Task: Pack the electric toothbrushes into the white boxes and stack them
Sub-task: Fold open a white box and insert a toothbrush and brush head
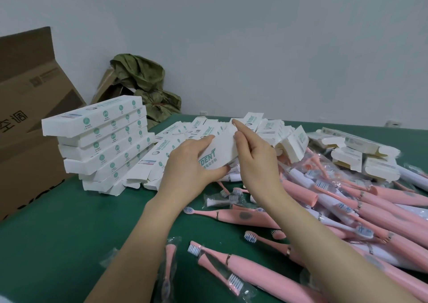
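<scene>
My left hand (190,163) grips the near end of a white box (220,149) with green WISDENT lettering, held above the green table (69,221). My right hand (254,154) holds the box's far end, its fingers reaching up to the end flap. A stack of closed white boxes (102,140) stands at the left. Several pink electric toothbrushes (347,210) and white ones lie heaped at the right. One pink toothbrush (231,263) lies near my right forearm.
Flat and open white boxes (289,140) are spread behind my hands and at the far right (361,154). A large brown carton (27,117) stands at the left edge. A green bag (143,87) sits against the wall. Loose brush heads in wrappers (169,268) lie near me.
</scene>
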Demonstrator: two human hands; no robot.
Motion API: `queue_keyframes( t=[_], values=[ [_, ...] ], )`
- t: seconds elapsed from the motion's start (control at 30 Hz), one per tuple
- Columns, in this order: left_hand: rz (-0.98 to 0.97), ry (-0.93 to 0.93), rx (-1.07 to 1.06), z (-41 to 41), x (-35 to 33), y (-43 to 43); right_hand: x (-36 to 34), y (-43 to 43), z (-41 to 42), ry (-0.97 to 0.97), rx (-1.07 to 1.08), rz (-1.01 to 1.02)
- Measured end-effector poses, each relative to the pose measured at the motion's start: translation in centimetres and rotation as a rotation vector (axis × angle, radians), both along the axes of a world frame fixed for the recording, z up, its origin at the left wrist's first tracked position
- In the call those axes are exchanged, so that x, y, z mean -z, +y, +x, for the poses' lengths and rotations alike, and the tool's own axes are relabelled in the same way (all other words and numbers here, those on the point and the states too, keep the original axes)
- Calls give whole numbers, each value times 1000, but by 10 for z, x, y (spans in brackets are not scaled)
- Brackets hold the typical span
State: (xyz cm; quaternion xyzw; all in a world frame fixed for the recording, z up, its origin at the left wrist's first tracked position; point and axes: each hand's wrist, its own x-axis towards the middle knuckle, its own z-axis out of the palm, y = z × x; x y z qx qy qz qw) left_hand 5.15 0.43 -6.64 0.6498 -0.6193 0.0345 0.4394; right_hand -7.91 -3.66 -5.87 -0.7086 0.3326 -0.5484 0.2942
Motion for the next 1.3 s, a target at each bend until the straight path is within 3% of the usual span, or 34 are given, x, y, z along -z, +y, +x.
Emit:
queue_keyframes(
  t=[0.17, 0.33, 0.4, 0.5, 0.53, 0.6, 0.67, 0.73, 0.9, 1.17, 1.3],
  values=[
    [-71, 28, 26, -4, -2, 0, 3, 4, -1, 108, 55, -237],
    [-94, 31, 47, -3, -5, 3, 3, 5, 2, 208, 31, -244],
    [-100, 4, 38, 5, -11, 7, 0, 3, 0, 162, -9, -174],
    [-187, 92, 8, 21, -23, 15, -5, 2, -2, -104, 62, 114],
    [-195, 114, -3, 24, -27, 17, -5, 3, -3, -85, 85, 184],
    [-176, 96, -17, 28, -35, 18, 3, 15, 0, 331, 42, 111],
    [-150, 76, 2, 31, -41, 18, 18, 40, 11, 810, -188, -163],
    [-126, 59, 33, 34, -45, 16, 34, 69, 24, 1002, -491, -382],
    [-58, -37, 62, 33, -46, 18, 47, 97, 41, 965, -763, -683],
    [18, -59, 41, 38, -44, 42, 54, 66, 34, 1140, -606, -523],
    [293, -116, -97, 59, -34, 60, 51, 34, 20, 1242, -437, -418]
  ],
)
